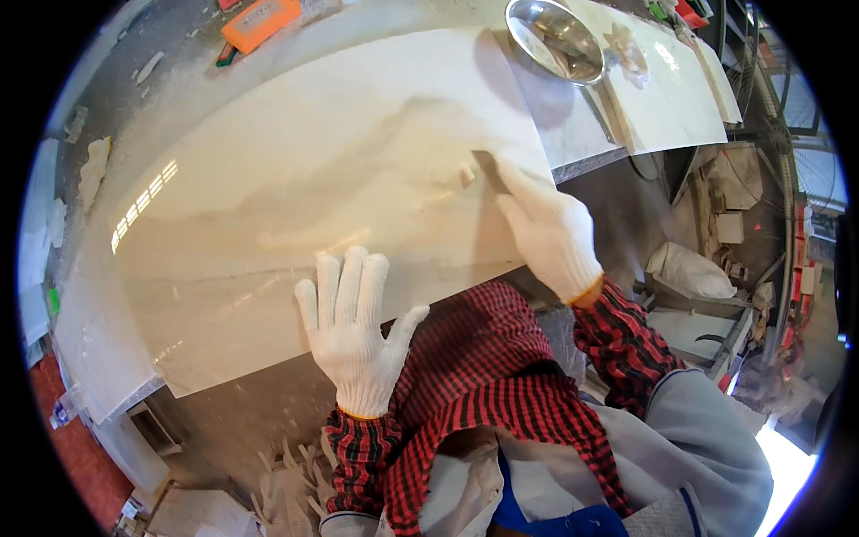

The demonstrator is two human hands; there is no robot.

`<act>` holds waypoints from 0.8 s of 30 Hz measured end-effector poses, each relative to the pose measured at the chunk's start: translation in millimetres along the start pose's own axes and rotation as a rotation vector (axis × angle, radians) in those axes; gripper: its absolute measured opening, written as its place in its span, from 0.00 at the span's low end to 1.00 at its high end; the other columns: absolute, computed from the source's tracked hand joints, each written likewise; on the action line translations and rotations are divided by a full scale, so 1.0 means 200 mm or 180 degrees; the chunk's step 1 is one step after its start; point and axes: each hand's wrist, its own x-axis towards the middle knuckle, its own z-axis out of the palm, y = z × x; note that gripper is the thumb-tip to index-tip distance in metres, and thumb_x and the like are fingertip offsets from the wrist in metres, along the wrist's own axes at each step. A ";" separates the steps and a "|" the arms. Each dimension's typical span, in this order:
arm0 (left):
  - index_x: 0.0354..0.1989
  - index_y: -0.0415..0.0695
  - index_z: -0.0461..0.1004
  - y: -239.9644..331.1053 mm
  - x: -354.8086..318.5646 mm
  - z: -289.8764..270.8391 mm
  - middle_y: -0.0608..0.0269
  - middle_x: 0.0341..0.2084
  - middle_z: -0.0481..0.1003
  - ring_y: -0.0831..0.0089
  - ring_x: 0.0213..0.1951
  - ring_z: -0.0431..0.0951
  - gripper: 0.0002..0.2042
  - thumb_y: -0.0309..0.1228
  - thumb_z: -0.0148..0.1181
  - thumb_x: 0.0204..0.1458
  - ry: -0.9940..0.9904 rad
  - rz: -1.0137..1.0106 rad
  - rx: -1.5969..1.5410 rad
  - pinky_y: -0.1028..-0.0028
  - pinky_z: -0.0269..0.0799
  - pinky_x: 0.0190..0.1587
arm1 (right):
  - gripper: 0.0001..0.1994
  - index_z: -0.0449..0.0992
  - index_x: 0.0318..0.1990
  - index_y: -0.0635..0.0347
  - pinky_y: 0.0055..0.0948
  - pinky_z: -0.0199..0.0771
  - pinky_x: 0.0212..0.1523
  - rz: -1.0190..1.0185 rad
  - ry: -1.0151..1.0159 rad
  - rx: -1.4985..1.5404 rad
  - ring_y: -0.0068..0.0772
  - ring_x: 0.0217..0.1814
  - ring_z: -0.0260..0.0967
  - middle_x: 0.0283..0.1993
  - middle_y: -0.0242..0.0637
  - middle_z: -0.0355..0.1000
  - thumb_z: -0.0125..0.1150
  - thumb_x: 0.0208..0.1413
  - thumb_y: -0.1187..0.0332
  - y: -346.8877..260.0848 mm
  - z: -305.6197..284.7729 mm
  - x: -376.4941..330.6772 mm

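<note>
A large glossy stone slab [268, 192], cream with grey-beige veining, lies before me. On its near edge my left hand [353, 327], in a white knit glove, rests flat with the fingers spread. My right hand [550, 228], gloved the same way, is closed around a flat metal scraper [489, 172] near the slab's right side. The blade's tip points away from me, at or close to the surface; the glove hides its handle end. Just left of the blade is a small pale patch [467, 174], perhaps a reflection.
A steel bowl [555, 40] stands at the far right, near crumpled clear plastic [626, 54] on another pale slab [671, 98]. An orange box [260, 24] sits at the far left. Beyond the right edge, a white sack [691, 270] lies lower down by a framed bin [702, 327].
</note>
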 end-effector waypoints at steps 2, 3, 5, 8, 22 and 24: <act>0.55 0.37 0.75 0.00 0.00 0.00 0.47 0.53 0.77 0.44 0.57 0.71 0.36 0.40 0.80 0.34 -0.0123 -0.0061 -0.0036 0.50 0.62 0.57 | 0.18 0.72 0.60 0.52 0.47 0.76 0.40 -0.0006 -0.0104 -0.0152 0.54 0.41 0.77 0.39 0.46 0.79 0.58 0.63 0.65 -0.05 0.05 0.03; 0.55 0.37 0.75 0.01 0.01 -0.02 0.47 0.53 0.77 0.44 0.57 0.71 0.36 0.40 0.80 0.34 -0.0143 -0.0084 -0.0032 0.51 0.62 0.57 | 0.14 0.72 0.55 0.52 0.49 0.75 0.37 -0.0098 -0.0079 -0.0184 0.53 0.39 0.77 0.36 0.43 0.79 0.56 0.64 0.64 -0.06 0.06 0.07; 0.54 0.37 0.76 0.01 -0.02 0.01 0.47 0.52 0.77 0.43 0.57 0.71 0.36 0.39 0.80 0.33 -0.0040 -0.0035 -0.0065 0.50 0.62 0.57 | 0.12 0.72 0.54 0.51 0.49 0.74 0.36 -0.0124 -0.0149 -0.0207 0.51 0.39 0.77 0.34 0.42 0.78 0.53 0.65 0.63 -0.06 0.03 0.08; 0.54 0.37 0.76 0.00 -0.01 0.00 0.47 0.52 0.77 0.43 0.57 0.71 0.36 0.38 0.80 0.33 -0.0026 -0.0060 -0.0156 0.50 0.62 0.58 | 0.20 0.75 0.62 0.53 0.41 0.78 0.49 0.0052 -0.0357 -0.0184 0.53 0.50 0.78 0.49 0.48 0.79 0.61 0.62 0.65 -0.04 -0.04 0.04; 0.54 0.37 0.76 0.02 0.02 -0.02 0.47 0.53 0.77 0.44 0.57 0.72 0.37 0.34 0.81 0.28 -0.0086 -0.0104 -0.0140 0.51 0.63 0.56 | 0.15 0.73 0.57 0.50 0.47 0.74 0.33 -0.0200 0.0013 -0.0035 0.50 0.38 0.78 0.35 0.43 0.78 0.55 0.64 0.66 0.04 -0.01 -0.01; 0.53 0.37 0.76 0.01 0.02 0.00 0.48 0.53 0.77 0.45 0.56 0.72 0.37 0.33 0.81 0.27 -0.0016 -0.0003 -0.0039 0.52 0.63 0.56 | 0.18 0.72 0.61 0.49 0.46 0.75 0.35 -0.0127 -0.0098 0.0160 0.52 0.38 0.77 0.37 0.44 0.78 0.55 0.64 0.66 0.04 0.02 -0.03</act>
